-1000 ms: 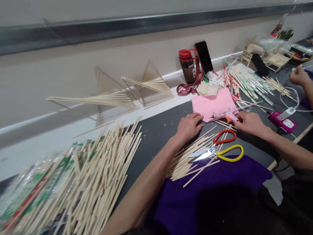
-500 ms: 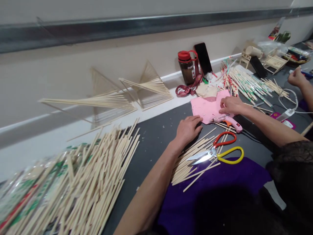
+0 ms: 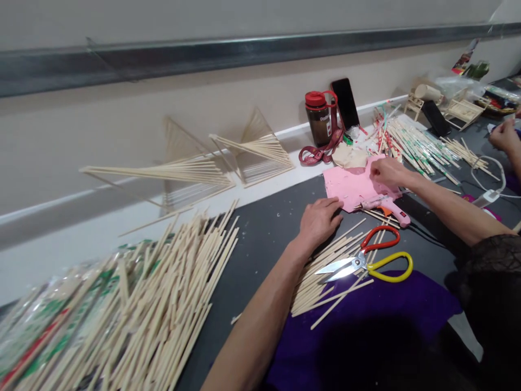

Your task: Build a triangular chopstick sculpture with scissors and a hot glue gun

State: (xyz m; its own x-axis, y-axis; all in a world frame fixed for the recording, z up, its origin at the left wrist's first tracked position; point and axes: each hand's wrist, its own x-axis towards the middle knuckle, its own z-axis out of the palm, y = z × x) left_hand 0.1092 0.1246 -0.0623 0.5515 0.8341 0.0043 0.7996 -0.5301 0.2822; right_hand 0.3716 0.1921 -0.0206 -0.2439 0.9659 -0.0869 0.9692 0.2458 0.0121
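My left hand (image 3: 321, 220) lies on the grey table with its fingers stretched out, their tips at the left edge of a pink sheet (image 3: 340, 190). Over the right part of that sheet is my right hand (image 3: 388, 172), fingers curled together. Whatever they may hold is too small or hidden to make out. A pink glue gun (image 3: 386, 207) lies just in front of the sheet, nozzle pointing left. Nearer to me, scissors (image 3: 362, 262) with one red and one yellow handle rest partly open on a spread of thin wooden sticks (image 3: 313, 298).
A big pile of sticks (image 3: 175, 298) covers the left side. Twisted stick frames (image 3: 260, 152) lean at the wall. Behind the sheet stand a red-lidded bottle (image 3: 318, 122) and a phone (image 3: 345, 103). Wrapped chopsticks (image 3: 423, 144) and another person's hand (image 3: 507, 136) are at right.
My right hand's fingers have drawn together above the pink sheet. The left hand stays by the sheet's edge. The whole view has shifted slightly.
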